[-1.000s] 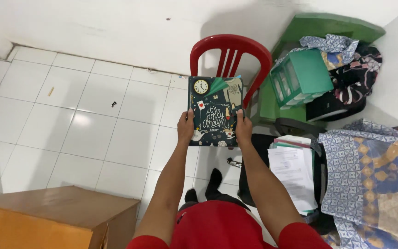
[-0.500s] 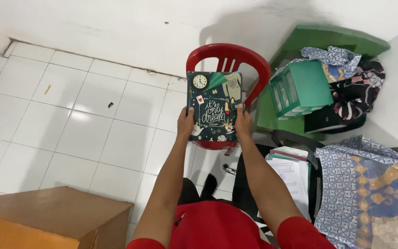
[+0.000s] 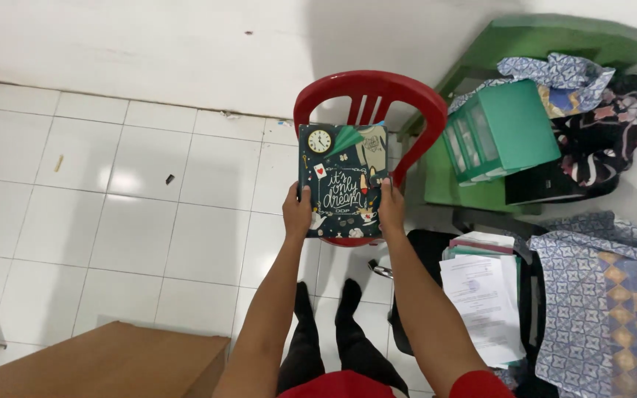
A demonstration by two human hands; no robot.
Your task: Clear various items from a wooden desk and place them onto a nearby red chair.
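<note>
1. state: dark illustrated book [image 3: 342, 179] is up in the air, cover facing the camera, right over the red plastic chair [image 3: 366, 92]. both hands are on its lower half.
2. left hand [image 3: 298, 212] has its grip closed on the lower left edge, thumb on the cover. right hand [image 3: 391, 208] has its grip closed on the lower right edge, same way. fingers behind the book are hidden.
3. judgement: the step in hand looks like a two-handed carry or set-down over the chair seat. the seat itself is mostly hidden behind the book, only its front lip shows under the lower edge.
4. doing it well: keep both thumbs pinned and the book level, since both holds sit low and the top half is unsupported, so it could tip forward.
5. if lowering, bring the bottom edge down first and keep the spine parallel to the chair back, then flatten.
6. watch the right side: green drawer box [image 3: 501, 130] on the green tabletop [image 3: 584, 44], and a stack of papers [image 3: 484, 295] sits near the right elbow.
7. feet are near the chair front on the white tiled floor [image 3: 134, 221], so lean from the arms, no stepping in.
</note>
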